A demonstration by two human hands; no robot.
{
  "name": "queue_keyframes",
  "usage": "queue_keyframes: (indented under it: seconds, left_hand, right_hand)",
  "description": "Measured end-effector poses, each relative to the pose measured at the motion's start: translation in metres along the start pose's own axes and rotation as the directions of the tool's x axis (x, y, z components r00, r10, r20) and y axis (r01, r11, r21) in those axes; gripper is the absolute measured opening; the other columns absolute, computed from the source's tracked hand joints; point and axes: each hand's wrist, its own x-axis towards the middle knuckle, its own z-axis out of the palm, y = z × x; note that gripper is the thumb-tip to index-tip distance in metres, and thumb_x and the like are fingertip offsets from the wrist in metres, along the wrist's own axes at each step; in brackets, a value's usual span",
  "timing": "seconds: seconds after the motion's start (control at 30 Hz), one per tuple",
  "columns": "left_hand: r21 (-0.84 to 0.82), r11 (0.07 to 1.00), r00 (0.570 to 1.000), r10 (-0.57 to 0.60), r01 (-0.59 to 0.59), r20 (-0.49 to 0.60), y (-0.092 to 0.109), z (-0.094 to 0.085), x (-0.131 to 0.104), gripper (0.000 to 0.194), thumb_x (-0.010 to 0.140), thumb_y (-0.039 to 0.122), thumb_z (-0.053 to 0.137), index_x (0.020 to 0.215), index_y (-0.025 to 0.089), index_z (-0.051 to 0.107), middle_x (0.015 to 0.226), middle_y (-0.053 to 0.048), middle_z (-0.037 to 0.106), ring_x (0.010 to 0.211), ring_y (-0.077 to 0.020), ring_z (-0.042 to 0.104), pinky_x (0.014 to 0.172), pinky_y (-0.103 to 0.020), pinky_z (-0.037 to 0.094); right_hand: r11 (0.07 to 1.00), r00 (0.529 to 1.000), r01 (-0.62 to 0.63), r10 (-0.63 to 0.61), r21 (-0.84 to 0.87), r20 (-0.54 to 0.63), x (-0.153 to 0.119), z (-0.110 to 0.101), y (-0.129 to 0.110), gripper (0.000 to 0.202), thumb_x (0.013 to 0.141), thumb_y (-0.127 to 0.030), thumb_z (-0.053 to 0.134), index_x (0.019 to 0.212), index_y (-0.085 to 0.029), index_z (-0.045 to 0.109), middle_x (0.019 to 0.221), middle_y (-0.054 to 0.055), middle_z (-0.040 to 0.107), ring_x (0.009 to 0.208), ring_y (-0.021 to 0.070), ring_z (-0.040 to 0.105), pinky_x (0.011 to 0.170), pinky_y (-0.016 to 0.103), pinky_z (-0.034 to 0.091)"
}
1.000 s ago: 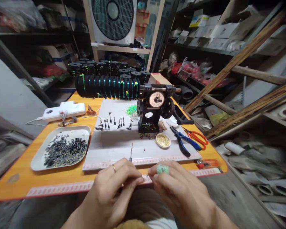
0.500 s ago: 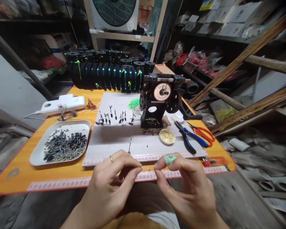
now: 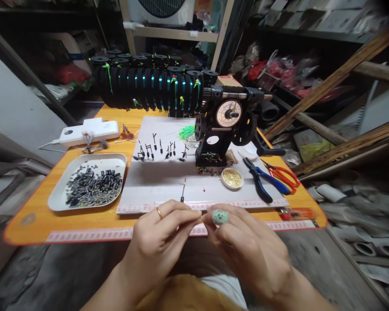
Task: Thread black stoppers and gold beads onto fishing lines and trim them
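Note:
Just in front of the white board (image 3: pixel 155 181), my left hand (image 3: pixel 168 233), with a gold ring on one finger, pinches thumb against fingertips. My right hand (image 3: pixel 243 242), a green wrap on one finger, is pinched too, its fingertips meeting those of the left. Whatever lies between them is too small to make out. Beyond the fingers a thin dark piece with an orange tip (image 3: pixel 183 189) stands on the board, and a tiny red bead (image 3: pixel 204 189) lies to its right. A small white dish (image 3: pixel 232 178) of gold-coloured bits sits farther right.
A black winding machine (image 3: pixel 228 125) carries a row of black spools (image 3: pixel 149 88) with blue line. At left stands a white tray (image 3: pixel 56 201) of small dark parts. Blue-handled pliers (image 3: pixel 259 179) and an orange-handled tool (image 3: pixel 283 177) lie right. A pink measuring tape (image 3: pixel 90 234) edges the table.
My hands have come together, closing the gap between their fingertips. The right hand has turned so its back shows more. The camera view has shifted slightly.

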Motion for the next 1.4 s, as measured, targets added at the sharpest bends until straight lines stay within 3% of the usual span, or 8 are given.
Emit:
queue_keyframes:
  seconds: [0.1,0.4,0.5,0.7,0.83,0.9,1.03,1.4]
  left_hand:
    - [-0.087,0.994,0.998,-0.061,0.06,-0.011,0.0,-0.002,0.0,0.021,0.085,-0.004,0.065,0.092,0.013,0.074,0.083,-0.007,0.075,0.076,-0.0131,0.072,0.07,-0.019,0.059]
    - [-0.136,0.985,0.994,-0.108,0.106,-0.006,0.002,-0.004,-0.002,0.021,0.083,-0.001,0.07,0.098,0.014,0.076,0.084,-0.007,0.076,0.075,-0.013,0.072,0.068,-0.02,0.058]
    - [-0.136,0.984,0.994,-0.113,0.111,-0.006,0.004,-0.005,-0.003,0.019,0.084,0.001,0.071,0.097,0.013,0.076,0.085,-0.007,0.076,0.075,-0.0129,0.072,0.067,-0.02,0.058]
    - [-0.102,0.989,0.994,-0.106,0.107,0.017,0.007,-0.006,0.001,0.017,0.084,0.002,0.07,0.097,0.013,0.075,0.083,-0.007,0.075,0.072,-0.0136,0.07,0.065,-0.021,0.057]
    - [-0.153,0.961,0.973,-0.231,0.23,0.01,0.012,-0.003,0.004,0.014,0.08,0.002,0.069,0.082,0.015,0.073,0.074,-0.003,0.072,0.064,-0.011,0.066,0.055,-0.017,0.052]
    - [-0.273,0.898,0.933,-0.361,0.346,-0.005,0.013,-0.001,0.004,0.014,0.079,0.004,0.07,0.077,0.018,0.071,0.071,0.001,0.07,0.063,-0.0097,0.065,0.054,-0.015,0.051]
    - [-0.492,0.756,0.874,-0.486,0.431,0.019,0.011,0.002,0.002,0.015,0.081,0.006,0.069,0.077,0.02,0.072,0.072,0.002,0.069,0.065,-0.0084,0.065,0.061,-0.014,0.053]
    - [-0.508,0.746,0.883,-0.464,0.431,0.069,0.008,-0.004,0.001,0.015,0.082,0.007,0.071,0.081,0.021,0.076,0.076,0.0,0.072,0.07,-0.0098,0.066,0.067,-0.016,0.054]
  right_hand:
    - [0.994,0.999,-0.034,0.03,0.106,0.039,-0.005,0.001,0.005,0.027,0.09,-0.001,0.053,0.107,-0.021,0.053,0.1,0.01,0.074,0.102,0.0246,0.072,0.083,0.04,0.064]
    - [0.85,0.936,-0.227,0.325,0.476,-0.133,-0.005,0.01,-0.006,0.034,0.083,0.002,0.066,0.1,-0.024,0.051,0.095,0.004,0.072,0.086,0.0165,0.075,0.079,0.029,0.065]
    - [0.841,0.907,-0.214,0.36,0.496,-0.218,-0.002,0.011,-0.01,0.042,0.08,0.005,0.067,0.107,-0.023,0.05,0.094,0.004,0.072,0.085,0.0166,0.076,0.078,0.028,0.065]
    - [0.816,0.869,-0.259,0.43,0.517,-0.243,-0.002,0.011,-0.014,0.038,0.079,0.005,0.067,0.098,-0.024,0.052,0.082,0.001,0.073,0.072,0.0173,0.076,0.065,0.026,0.066]
    - [0.776,0.857,-0.263,0.46,0.573,-0.23,-0.003,0.01,-0.016,0.047,0.083,0.006,0.063,0.118,-0.024,0.054,0.102,0.005,0.072,0.091,0.0182,0.076,0.072,0.027,0.066]
    - [0.769,0.862,-0.331,0.483,0.547,-0.157,0.002,0.007,-0.016,0.039,0.087,0.002,0.06,0.118,-0.022,0.058,0.108,0.007,0.069,0.096,0.0186,0.073,0.078,0.03,0.064]
    - [0.818,0.894,-0.373,0.443,0.438,-0.065,0.016,0.003,-0.016,0.016,0.09,-0.007,0.062,0.1,-0.019,0.066,0.086,0.002,0.067,0.081,0.0147,0.066,0.072,0.028,0.056]
    - [0.866,0.907,-0.318,0.397,0.386,-0.144,0.026,0.008,-0.02,0.013,0.085,-0.006,0.061,0.089,-0.017,0.066,0.078,0.002,0.064,0.07,0.0126,0.061,0.063,0.025,0.053]
